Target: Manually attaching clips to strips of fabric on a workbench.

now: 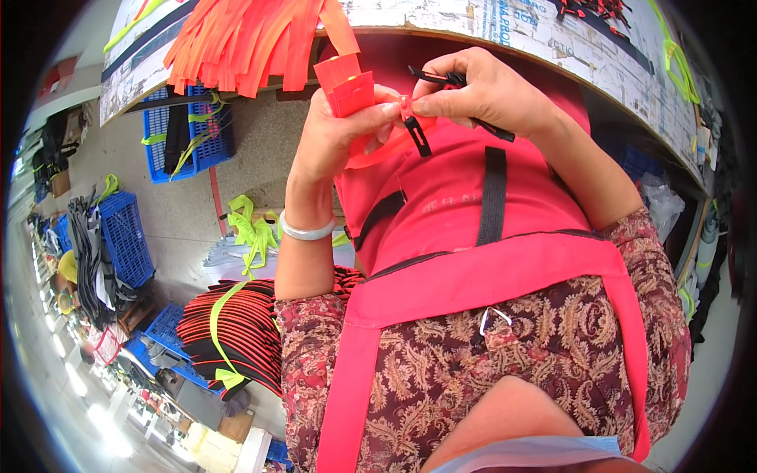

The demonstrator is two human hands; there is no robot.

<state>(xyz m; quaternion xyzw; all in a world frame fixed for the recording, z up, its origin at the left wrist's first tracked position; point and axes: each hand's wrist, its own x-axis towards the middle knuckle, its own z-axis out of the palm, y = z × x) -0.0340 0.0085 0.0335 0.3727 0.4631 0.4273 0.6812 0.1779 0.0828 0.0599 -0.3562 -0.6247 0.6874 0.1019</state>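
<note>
Orange beside black: grips fabric strips (pixel 351 91) in left hand (pixel 347 126), pinches clip (pixel 418 138) with both, likely to steady it; holds more clips (pixel 497 131) in right hand (pixel 493 94).

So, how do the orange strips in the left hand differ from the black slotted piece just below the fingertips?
Colour: the orange strips are bright, while the black slotted piece is dark.
Shape: the strips look broad and plain; the piece is narrower, with a long opening.
Pose: the strips' ends point away from the body, above the left hand; the piece points toward the body.
Shared: both are near the left thumb.
</note>
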